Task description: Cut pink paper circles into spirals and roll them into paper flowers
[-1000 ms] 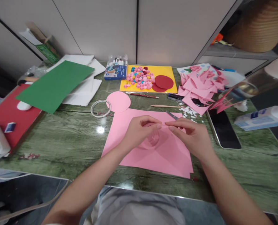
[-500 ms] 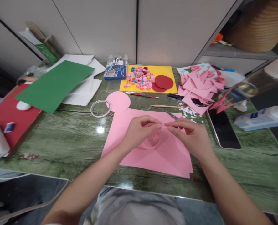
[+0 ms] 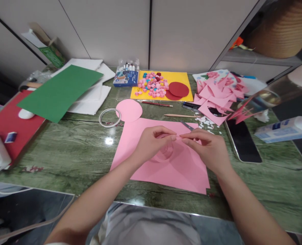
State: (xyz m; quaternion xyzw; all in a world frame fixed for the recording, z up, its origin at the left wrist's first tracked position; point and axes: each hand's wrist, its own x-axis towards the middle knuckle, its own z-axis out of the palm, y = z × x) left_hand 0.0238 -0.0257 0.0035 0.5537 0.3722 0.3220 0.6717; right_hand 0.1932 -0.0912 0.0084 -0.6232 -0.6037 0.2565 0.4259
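My left hand (image 3: 157, 141) and my right hand (image 3: 208, 146) face each other with the fingertips pinched and almost touching. Whatever lies between them is too small to make out. Beneath my hands are sheets of pink paper (image 3: 140, 170), overlapping at the bottom right corner. A clear, round, cup-like object (image 3: 168, 152) stands on the paper, its upper part covered by my left hand. Behind my right hand lies a pair of scissors (image 3: 186, 125), partly hidden. A pink paper circle (image 3: 129, 110) touches the paper's top left edge, with a tape roll (image 3: 101, 121) overlapping it.
At the back, pink pompom-like pieces (image 3: 154, 86) and dark red circles (image 3: 179, 89) rest on a yellow sheet (image 3: 163, 76). Pink scraps (image 3: 214, 98), white bits (image 3: 205, 123) and a phone (image 3: 244, 143) lie right. Left are green card (image 3: 61, 92) and white sheets (image 3: 92, 102).
Hardly anything differs. My fingertips stay pinched in nearly the same place, and the whole view has shifted very slightly.
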